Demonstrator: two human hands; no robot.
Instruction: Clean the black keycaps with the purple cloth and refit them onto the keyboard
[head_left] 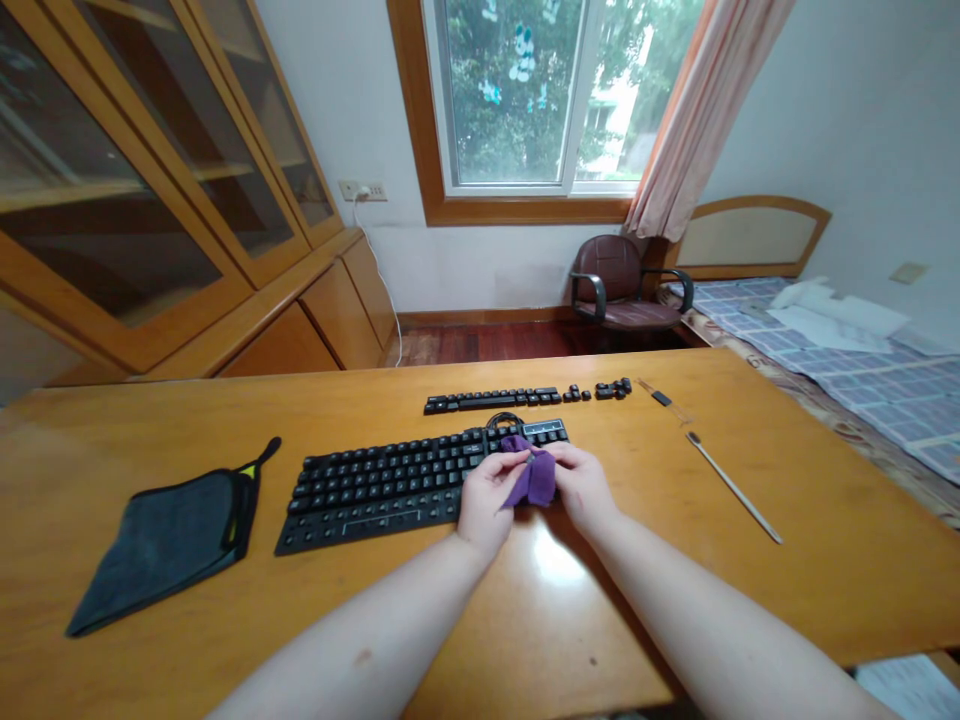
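Observation:
Both my hands come together over the right end of a black keyboard (390,470). My left hand (484,500) pinches one side of a purple cloth (541,482), and my right hand (586,487) grips its other side. A small dark bit shows in the fold between my fingertips, too small to name for certain. The keyboard's near rows are bare of keycaps, while keycaps still sit on the rows behind. My hands and the cloth hide its right part. Beyond it lie a row of loose black keycaps (491,400) and a smaller group of keycaps (613,389).
To the left lies a dark folded pouch (176,525) with a strap. On the right are a small black tool with wire loops (661,398) and a thin stick with a dark tip (739,492). A chair (619,285) and a bed (847,350) stand beyond the wooden table (225,410).

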